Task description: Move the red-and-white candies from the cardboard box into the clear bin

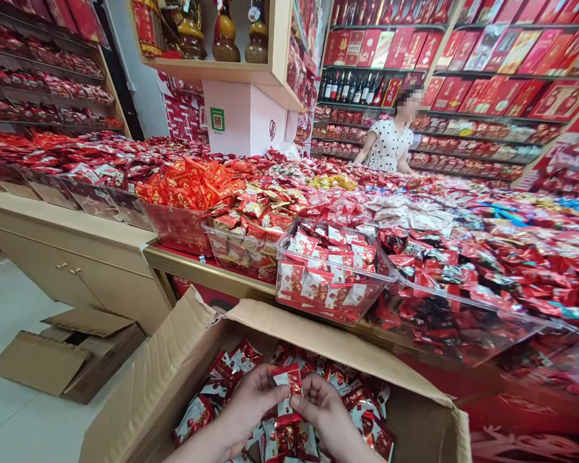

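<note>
Red-and-white glossy packet, pillow-shaped with crimped ends, at six o'clock: the left hand and right hand, fingers curled in, pinch it by opposite sides, leaving its printed face largely uncovered. Below, loose shiny packets lie jumbled in a brown cardboard box, within easy reach. Beyond, toward five o'clock, a clear rigid bin on the counter holds similar packets upright in rows, probably for display. At two o'clock stands a person in polka dots.
</note>
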`<state>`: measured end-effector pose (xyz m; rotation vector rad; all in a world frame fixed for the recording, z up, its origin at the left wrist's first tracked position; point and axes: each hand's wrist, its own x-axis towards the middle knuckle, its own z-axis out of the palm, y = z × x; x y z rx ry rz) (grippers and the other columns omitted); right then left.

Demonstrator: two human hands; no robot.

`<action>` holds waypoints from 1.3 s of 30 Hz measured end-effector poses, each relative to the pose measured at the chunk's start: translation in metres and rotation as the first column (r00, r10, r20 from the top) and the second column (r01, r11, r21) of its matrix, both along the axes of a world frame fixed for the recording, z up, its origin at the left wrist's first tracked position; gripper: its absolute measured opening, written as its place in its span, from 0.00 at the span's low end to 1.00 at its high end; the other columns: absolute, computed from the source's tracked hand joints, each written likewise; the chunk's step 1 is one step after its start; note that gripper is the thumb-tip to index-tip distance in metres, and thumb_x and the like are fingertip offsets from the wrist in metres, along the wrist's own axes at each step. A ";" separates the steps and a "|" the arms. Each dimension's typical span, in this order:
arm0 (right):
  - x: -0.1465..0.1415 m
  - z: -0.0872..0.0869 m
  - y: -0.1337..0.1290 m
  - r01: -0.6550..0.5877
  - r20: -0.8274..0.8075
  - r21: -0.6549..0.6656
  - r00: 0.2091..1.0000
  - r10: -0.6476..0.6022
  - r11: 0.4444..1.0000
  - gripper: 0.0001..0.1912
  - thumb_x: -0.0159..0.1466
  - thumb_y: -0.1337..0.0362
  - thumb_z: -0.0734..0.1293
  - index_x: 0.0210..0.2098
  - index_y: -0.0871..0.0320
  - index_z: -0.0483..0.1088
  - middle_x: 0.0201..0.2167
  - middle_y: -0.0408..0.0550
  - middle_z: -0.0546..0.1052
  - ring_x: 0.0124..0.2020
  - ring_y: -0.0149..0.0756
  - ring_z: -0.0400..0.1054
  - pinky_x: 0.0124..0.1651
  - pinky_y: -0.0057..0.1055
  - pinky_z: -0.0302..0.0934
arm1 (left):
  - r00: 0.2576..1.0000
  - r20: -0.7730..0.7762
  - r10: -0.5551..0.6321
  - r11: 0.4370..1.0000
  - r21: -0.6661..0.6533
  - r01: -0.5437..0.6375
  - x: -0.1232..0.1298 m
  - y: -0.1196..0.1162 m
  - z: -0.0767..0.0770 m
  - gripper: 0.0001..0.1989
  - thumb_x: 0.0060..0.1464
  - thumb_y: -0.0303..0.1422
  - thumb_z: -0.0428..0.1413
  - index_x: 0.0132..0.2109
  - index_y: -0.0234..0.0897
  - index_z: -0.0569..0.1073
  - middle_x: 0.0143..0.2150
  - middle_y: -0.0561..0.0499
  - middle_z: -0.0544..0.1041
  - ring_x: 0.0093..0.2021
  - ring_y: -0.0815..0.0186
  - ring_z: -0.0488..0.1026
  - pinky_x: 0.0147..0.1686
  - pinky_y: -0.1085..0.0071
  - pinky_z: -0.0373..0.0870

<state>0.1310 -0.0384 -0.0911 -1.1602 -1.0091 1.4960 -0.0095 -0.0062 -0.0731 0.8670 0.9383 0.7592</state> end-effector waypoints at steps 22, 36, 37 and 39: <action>0.077 0.261 0.092 -0.027 0.864 0.463 0.239 -0.444 0.886 0.12 0.52 0.56 0.62 0.21 0.59 0.68 0.15 0.44 0.68 0.18 0.30 0.61 0.19 0.26 0.50 | 0.996 0.037 -0.081 0.981 -0.176 0.086 -0.010 0.003 0.005 0.12 0.41 0.36 0.58 0.33 0.36 0.67 0.26 0.56 0.70 0.23 0.76 0.66 0.23 0.79 0.57; 0.052 0.229 0.161 -0.106 0.972 0.231 -0.012 -0.234 0.967 0.08 0.48 0.61 0.64 0.26 0.60 0.69 0.25 0.49 0.74 0.28 0.38 0.67 0.27 0.29 0.56 | 0.984 -0.018 -0.178 0.984 -0.023 0.177 -0.008 0.012 -0.020 0.17 0.29 0.39 0.61 0.27 0.36 0.67 0.19 0.59 0.65 0.20 0.75 0.59 0.22 0.76 0.51; 0.049 0.231 0.159 -0.134 0.965 0.255 -0.030 -0.261 0.958 0.07 0.49 0.62 0.64 0.26 0.59 0.69 0.26 0.50 0.74 0.30 0.39 0.67 0.29 0.30 0.56 | 0.979 -0.042 -0.201 0.980 -0.007 0.201 -0.007 0.011 -0.019 0.17 0.28 0.39 0.62 0.27 0.35 0.67 0.18 0.59 0.64 0.20 0.75 0.57 0.22 0.75 0.50; 0.044 0.234 0.155 -0.241 0.944 0.313 -0.032 -0.329 0.919 0.08 0.51 0.64 0.62 0.29 0.59 0.70 0.30 0.50 0.74 0.34 0.39 0.66 0.33 0.31 0.56 | 0.967 -0.088 -0.239 0.970 0.017 0.241 -0.007 0.011 -0.021 0.18 0.27 0.40 0.61 0.27 0.35 0.67 0.18 0.60 0.63 0.19 0.75 0.56 0.22 0.75 0.48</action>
